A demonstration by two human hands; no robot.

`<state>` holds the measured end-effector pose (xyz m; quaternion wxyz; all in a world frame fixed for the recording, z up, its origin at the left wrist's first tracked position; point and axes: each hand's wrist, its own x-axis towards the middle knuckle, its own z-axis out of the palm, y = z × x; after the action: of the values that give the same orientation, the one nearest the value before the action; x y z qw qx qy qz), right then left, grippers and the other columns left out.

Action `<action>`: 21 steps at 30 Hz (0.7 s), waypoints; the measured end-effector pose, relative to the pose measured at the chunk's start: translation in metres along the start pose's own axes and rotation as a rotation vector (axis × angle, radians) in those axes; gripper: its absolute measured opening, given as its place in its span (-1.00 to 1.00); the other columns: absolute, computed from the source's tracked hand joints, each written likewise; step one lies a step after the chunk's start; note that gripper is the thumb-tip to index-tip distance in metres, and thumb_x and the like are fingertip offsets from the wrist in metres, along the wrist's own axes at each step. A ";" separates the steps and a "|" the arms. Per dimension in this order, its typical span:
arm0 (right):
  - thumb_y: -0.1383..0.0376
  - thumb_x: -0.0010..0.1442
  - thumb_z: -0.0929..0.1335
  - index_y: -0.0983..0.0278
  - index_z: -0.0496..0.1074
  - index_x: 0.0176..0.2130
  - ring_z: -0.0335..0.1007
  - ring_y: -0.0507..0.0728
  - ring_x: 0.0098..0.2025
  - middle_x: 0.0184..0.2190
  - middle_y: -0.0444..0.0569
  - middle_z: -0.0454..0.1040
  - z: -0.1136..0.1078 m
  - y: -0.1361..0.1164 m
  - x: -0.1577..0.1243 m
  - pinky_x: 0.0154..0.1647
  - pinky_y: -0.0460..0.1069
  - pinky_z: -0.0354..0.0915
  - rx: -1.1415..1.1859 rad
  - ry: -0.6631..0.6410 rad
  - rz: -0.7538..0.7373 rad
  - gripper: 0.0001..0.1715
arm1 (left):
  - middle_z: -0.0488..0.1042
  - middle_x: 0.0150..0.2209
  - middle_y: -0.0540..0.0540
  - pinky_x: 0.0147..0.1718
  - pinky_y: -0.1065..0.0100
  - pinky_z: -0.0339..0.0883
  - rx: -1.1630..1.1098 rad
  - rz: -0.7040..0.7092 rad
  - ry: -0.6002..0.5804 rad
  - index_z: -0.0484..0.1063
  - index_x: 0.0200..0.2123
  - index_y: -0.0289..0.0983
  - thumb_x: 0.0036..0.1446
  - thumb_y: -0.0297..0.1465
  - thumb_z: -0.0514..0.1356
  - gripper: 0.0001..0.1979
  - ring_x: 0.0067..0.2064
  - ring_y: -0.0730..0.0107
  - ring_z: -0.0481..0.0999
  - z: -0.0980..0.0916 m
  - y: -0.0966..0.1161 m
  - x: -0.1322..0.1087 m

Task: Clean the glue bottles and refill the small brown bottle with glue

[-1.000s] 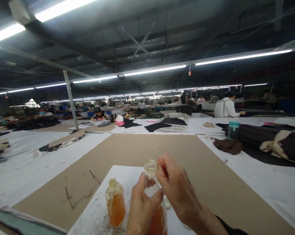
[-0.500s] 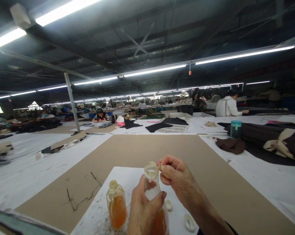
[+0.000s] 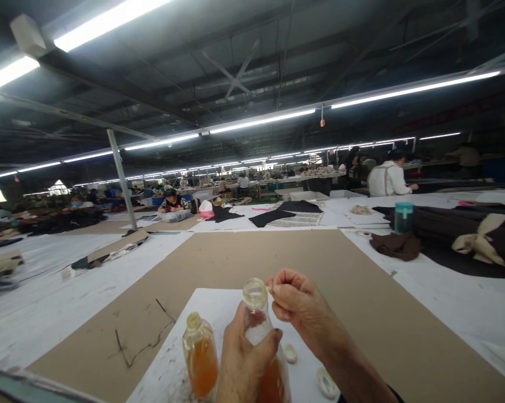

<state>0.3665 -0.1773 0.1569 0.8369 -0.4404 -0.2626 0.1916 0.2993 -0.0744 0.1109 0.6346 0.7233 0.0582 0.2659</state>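
Head view, clear bottle (image 3: 258,324), orange liquid (image 3: 274,380), left hand (image 3: 246,355) clasping it, right hand (image 3: 296,299) pinched at rim (image 3: 255,301)

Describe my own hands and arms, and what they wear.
Each grip is a bare human hand: the left hand and the right hand wear no gloves, and no ring or wristband shows. The right forearm is bare up to a dark sleeve at the bottom edge. Any left sleeve is out of view.

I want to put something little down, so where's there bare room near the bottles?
The brown sheet looks mostly bare beyond the white board, and right of the right hand, up to the white table cover. The board's near part is crowded: small bottle, left hand around the big bottle, two pale discs.
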 end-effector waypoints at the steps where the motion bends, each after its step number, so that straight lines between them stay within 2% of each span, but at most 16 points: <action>1: 0.32 0.02 0.39 0.33 0.31 -0.52 0.01 -0.15 -0.64 -0.48 -0.15 0.36 -0.001 0.000 0.000 -0.61 -0.14 -0.14 -0.111 0.018 -0.032 -0.82 | 0.50 -0.34 -0.11 -0.20 0.30 0.30 0.020 0.005 0.001 0.38 -0.26 -0.30 -0.14 -0.32 0.24 -0.69 -0.22 0.15 0.47 0.000 0.001 0.000; 4: 0.29 0.10 0.33 0.33 0.32 -0.46 0.07 -0.12 -0.64 -0.54 -0.20 0.30 -0.001 -0.002 0.000 -0.59 -0.12 -0.10 -0.301 0.045 -0.078 -0.84 | 0.48 -0.36 -0.09 -0.23 0.30 0.27 0.040 0.000 -0.005 0.37 -0.28 -0.30 -0.13 -0.32 0.23 -0.70 -0.25 0.18 0.45 0.000 0.003 0.000; 9: 0.31 0.09 0.34 0.30 0.30 -0.37 0.13 -0.09 -0.58 -0.48 -0.19 0.33 0.003 -0.007 -0.002 -0.52 -0.11 0.02 -0.257 -0.009 -0.083 -0.90 | 0.47 -0.34 -0.10 -0.20 0.28 0.25 0.043 -0.008 0.029 0.38 -0.27 -0.30 -0.14 -0.28 0.25 -0.67 -0.21 0.14 0.43 0.000 0.002 -0.001; 13: 0.32 0.09 0.34 0.20 0.25 -0.14 0.17 -0.06 -0.53 -0.37 -0.20 0.39 0.000 -0.007 -0.003 -0.46 -0.10 0.10 -0.292 -0.010 -0.132 -0.70 | 0.48 -0.35 -0.11 -0.24 0.30 0.27 0.008 0.002 0.025 0.38 -0.28 -0.30 -0.14 -0.28 0.25 -0.68 -0.23 0.14 0.45 0.002 0.002 -0.001; 17: 0.28 0.06 0.36 0.23 0.36 -0.32 0.11 -0.03 -0.53 -0.60 -0.27 0.20 -0.006 -0.006 -0.005 -0.48 -0.09 0.06 -0.583 0.127 -0.155 -0.88 | 0.49 -0.39 -0.09 -0.27 0.31 0.30 0.005 -0.016 0.032 0.37 -0.31 -0.29 -0.16 -0.35 0.23 -0.73 -0.28 0.17 0.47 0.003 0.004 -0.001; 19: 0.26 0.05 0.36 0.24 0.38 -0.40 0.10 -0.02 -0.53 -0.63 -0.26 0.17 -0.008 -0.005 -0.006 -0.51 -0.09 0.03 -0.623 0.136 -0.124 -0.90 | 0.49 -0.39 -0.09 -0.25 0.32 0.31 0.019 -0.016 0.053 0.37 -0.34 -0.29 -0.17 -0.37 0.23 -0.75 -0.26 0.17 0.47 0.003 0.004 0.000; 21: 0.24 0.04 0.36 0.26 0.38 -0.46 0.12 -0.01 -0.53 -0.62 -0.23 0.23 -0.008 -0.006 -0.006 -0.51 -0.08 0.03 -0.617 0.101 -0.092 -0.87 | 0.48 -0.39 -0.09 -0.22 0.31 0.31 0.025 -0.006 0.059 0.37 -0.35 -0.29 -0.18 -0.36 0.24 -0.75 -0.23 0.15 0.47 0.002 0.003 0.000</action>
<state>0.3671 -0.1892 0.1568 0.6837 -0.6700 -0.2859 0.0425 0.2994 -0.0766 0.1134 0.6241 0.7229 0.0825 0.2847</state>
